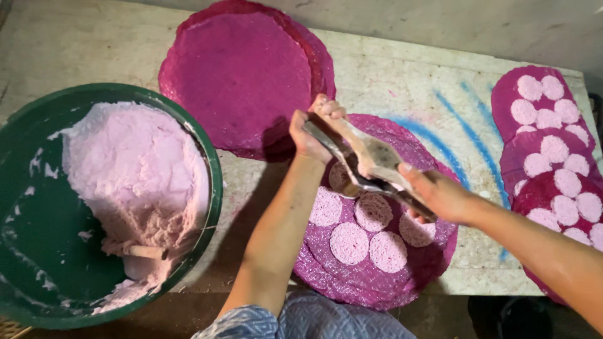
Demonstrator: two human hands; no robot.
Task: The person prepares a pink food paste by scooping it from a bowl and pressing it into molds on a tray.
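While both hands' grip [314, 129] [433, 191] clasps press [370, 163] | green basin [213, 163] left | magenta mats [245, 75] beyond

The metal press [370, 164], a hinged tool with two flat dough-smeared handles and a wide plate at its middle, is held slanting from upper left to lower right above the magenta round mat [377, 276] at the front edge of the bench [402, 88]. The mat is a woven disc, its front rim hanging over that edge. On it lie pale pink pressed discs [349, 243], flat, round and finely netted, set close together in a cluster under the press.
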